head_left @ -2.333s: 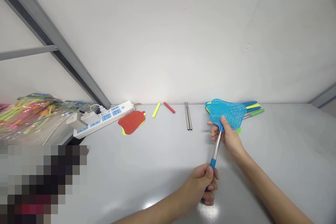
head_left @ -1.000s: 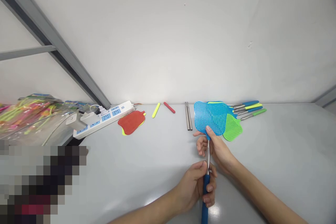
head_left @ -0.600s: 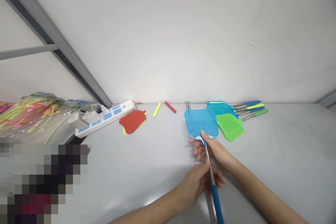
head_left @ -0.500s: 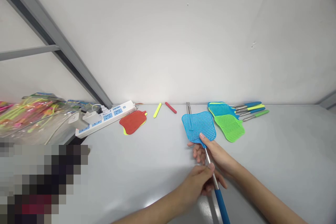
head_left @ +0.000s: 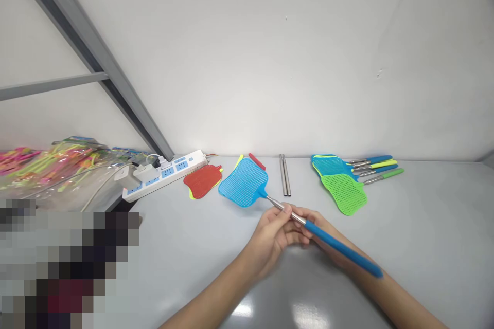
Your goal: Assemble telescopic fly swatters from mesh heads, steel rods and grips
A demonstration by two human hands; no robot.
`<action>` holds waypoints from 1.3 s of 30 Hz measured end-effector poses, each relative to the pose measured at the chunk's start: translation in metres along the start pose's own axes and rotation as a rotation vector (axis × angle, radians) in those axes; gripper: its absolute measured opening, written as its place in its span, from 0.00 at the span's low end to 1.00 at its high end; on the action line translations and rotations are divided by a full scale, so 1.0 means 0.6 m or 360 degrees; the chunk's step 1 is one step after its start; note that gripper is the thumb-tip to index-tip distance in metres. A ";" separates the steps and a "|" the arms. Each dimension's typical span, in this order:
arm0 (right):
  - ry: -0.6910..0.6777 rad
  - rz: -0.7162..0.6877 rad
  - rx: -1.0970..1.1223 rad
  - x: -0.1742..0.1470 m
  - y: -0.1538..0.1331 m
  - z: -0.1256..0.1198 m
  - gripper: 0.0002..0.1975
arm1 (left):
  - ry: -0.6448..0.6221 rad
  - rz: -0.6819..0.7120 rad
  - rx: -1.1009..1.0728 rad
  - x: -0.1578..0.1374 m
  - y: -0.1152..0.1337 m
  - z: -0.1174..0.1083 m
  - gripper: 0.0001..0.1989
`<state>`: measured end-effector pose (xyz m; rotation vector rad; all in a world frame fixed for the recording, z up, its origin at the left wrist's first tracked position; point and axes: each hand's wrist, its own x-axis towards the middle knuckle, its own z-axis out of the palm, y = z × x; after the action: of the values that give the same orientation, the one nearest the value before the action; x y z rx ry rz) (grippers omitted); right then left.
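Observation:
A blue fly swatter (head_left: 247,183) is held above the table, its mesh head to the left and its blue grip slanting down to the right. My left hand (head_left: 270,236) pinches its metal shaft, thumb on top. On the far side of the shaft, close by the blue grip, my right hand (head_left: 314,221) curls its fingers round it, partly hidden by the swatter. Two loose metal rods (head_left: 285,177) lie side by side beyond my hands. Behind the swatter head are a red grip (head_left: 257,161) and a mostly covered yellow grip (head_left: 240,158).
Several swatters with blue, yellow and green grips lie stacked at the right, a green swatter head (head_left: 345,193) on top. To the left, a red swatter head (head_left: 203,181) overlaps a yellow one beside a white power strip (head_left: 165,177). Plastic-bagged items (head_left: 65,164) lie farther left.
The blue swatter has turned so its head points left and its grip swings up to the right. My right hand has left the head's base for the shaft near the grip.

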<state>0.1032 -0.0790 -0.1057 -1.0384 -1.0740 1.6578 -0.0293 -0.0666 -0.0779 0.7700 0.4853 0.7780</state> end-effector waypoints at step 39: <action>0.0142 -0.0242 0.0502 -0.006 -0.006 -0.001 0.08 | 0.0668 0.0416 0.0492 0.018 -0.012 -0.026 0.17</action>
<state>0.1054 -0.0813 -0.1015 -0.7966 -0.7821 1.5800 -0.0293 -0.0549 -0.0946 0.9725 0.9088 1.1338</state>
